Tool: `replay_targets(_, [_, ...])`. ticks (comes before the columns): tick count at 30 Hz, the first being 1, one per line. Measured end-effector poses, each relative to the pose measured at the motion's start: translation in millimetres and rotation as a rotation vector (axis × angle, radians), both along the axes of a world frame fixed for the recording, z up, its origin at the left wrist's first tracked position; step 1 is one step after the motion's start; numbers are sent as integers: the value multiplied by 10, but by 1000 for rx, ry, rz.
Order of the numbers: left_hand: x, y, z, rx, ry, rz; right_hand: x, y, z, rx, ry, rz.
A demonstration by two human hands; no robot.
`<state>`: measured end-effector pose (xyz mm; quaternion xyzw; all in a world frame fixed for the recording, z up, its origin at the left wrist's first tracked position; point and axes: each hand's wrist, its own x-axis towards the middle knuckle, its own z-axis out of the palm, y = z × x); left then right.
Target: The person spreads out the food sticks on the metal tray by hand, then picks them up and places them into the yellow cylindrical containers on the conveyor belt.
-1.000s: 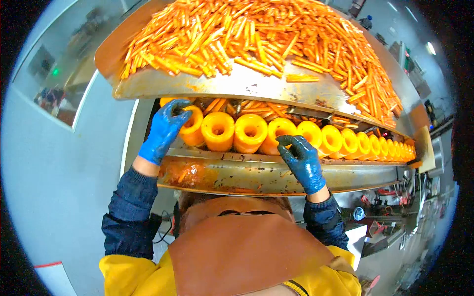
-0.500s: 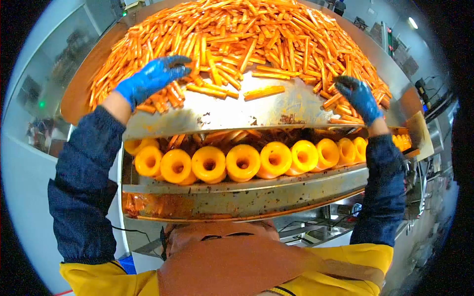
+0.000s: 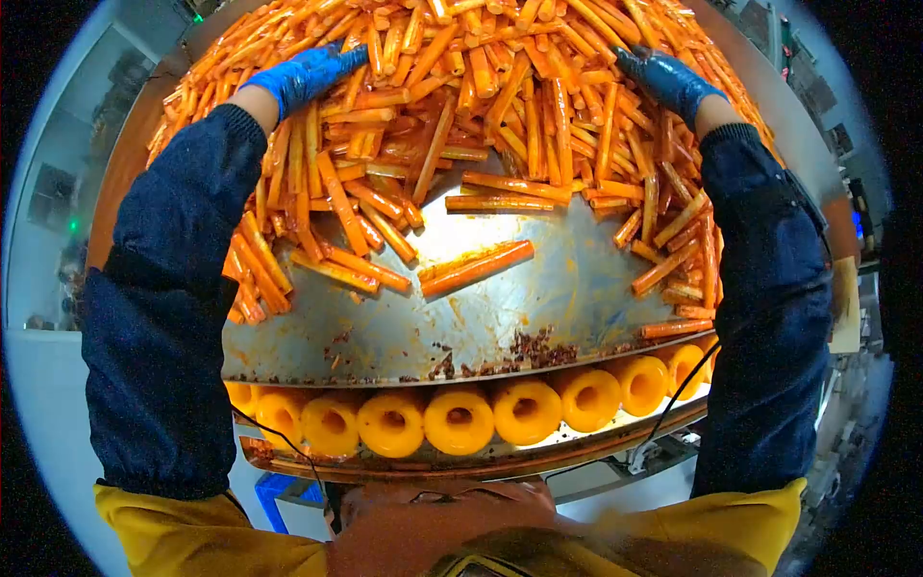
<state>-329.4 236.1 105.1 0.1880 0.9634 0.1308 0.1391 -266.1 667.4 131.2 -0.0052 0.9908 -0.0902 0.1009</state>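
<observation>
A large heap of glossy orange sticks [image 3: 437,135] covers the far part of a metal tray. My left hand [image 3: 312,75], in a blue glove, lies on the left of the heap with its fingers stretched out to the right. On the right side, my right hand [image 3: 668,81], in a darker stained blue glove, rests on the sticks, fingers extended inward. Neither hand is closed around a stick. One loose stick [image 3: 476,268] lies apart on the bare metal between the heap and me.
The metal tray surface [image 3: 558,308] has dark reddish crumbs [image 3: 529,348] near its front edge. Below that edge runs a row of yellow hollow rollers [image 3: 460,421]. A metal rail [image 3: 461,469] borders them close to my body.
Both hands have reached farther forward over the heap, and my right hand has also moved slightly inward. My view has shifted closer over the tray, so sticks and rollers appear lower.
</observation>
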Motion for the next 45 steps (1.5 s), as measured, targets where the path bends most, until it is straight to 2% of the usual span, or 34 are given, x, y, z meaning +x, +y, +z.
replay_targets(1, [-18, 65, 39, -114, 59, -72, -154, -18, 15, 16, -138, -29])
replay_targets(2, [-90, 68, -5, -109, 49, -68, -228, -10, -1, 21, -148, -25])
replay_targets(4, [-335, 15, -100, -138, 115, -232, -217, -127, 32, -170, -147, -91])
replay_targets(7, [-412, -72, -155, -165, 215, -463, -347, -95, -107, -214, -112, -48])
replay_targets(8, [-392, -81, -152, -88, 87, -329, -373, -53, -84, -174, -163, -23])
replay_targets(11, [52, 166, 85, -91, 42, -235, -212, -201, -5, -34, -87, -104])
replay_targets(12, [49, 159, 16, -86, 35, -233, -211, -212, -21, -73, -92, -142])
replay_targets(15, [66, 196, -383, 314, -193, -150, -108, -270, 22, -51, -212, -28])
replay_targets(16, [184, 256, -353, 365, -248, -35, 91, -430, 147, -81, -224, -30])
replay_targets(17, [324, 310, -326, 415, -302, 79, -17, -232, -202, -59, -28, -5])
replay_targets(19, [550, 343, -187, 550, -440, -64, 156, -325, -97, -76, -64, 7])
replay_targets(21, [618, 266, -254, 516, -436, -58, 379, -471, -37, -113, -152, 59])
replay_targets(24, [758, 135, -50, 365, -472, -184, 536, -385, -34, -132, -208, 97])
replay_targets(25, [793, 101, 114, 192, -421, -246, 579, -437, 66, -102, -232, 127])
replay_targets(26, [775, 39, 271, 216, -418, -206, 618, -424, 281, -301, -336, 225])
replay_targets(27, [740, -62, 345, 239, -420, -162, 513, -237, 217, -186, -264, 192])
replay_targets(29, [331, -431, 272, 430, -270, -89, 290, -210, 404, -315, -237, 175])
replay_targets(31, [38, -630, 260, 293, 235, -158, -100, -148, 117, -409, 28, 206])
replay_targets(32, [-71, -664, 177, 196, 193, -97, -175, -168, 36, -368, -9, 207])
replay_targets(33, [-210, -687, 79, 99, 154, -39, -343, -148, -309, -327, 43, 132])
replay_targets(34, [-404, -697, -65, -104, 219, -45, -698, -51, -607, -270, -80, 157])
replay_targets(35, [-596, -735, -171, 27, 110, 43, -920, 14, -825, -214, -205, 183])
replay_targets(36, [-705, -741, -193, 14, 106, 28, -587, -353, -493, -346, -263, 164])
replay_targets(37, [-774, -761, -224, 5, 101, 13, -548, -457, -580, -348, -288, 163])
replay_targets(39, [-702, -868, -372, 95, 33, 27, -442, -530, -673, -441, -131, 206])
replay_targets(41, [-568, -989, -505, 326, -258, 9, -337, -485, -713, -528, 59, 232])
replay_targets(42, [-139, -644, -203, 222, -260, 39, -369, -452, -801, -376, 72, 215])
replay_targets(43, [-78, -729, -316, 101, 18, -70, -325, -452, -759, -372, 74, 203])
replay_targets(45, [194, -732, -393, 380, -179, 29, -236, -518, -623, -256, -89, 231])
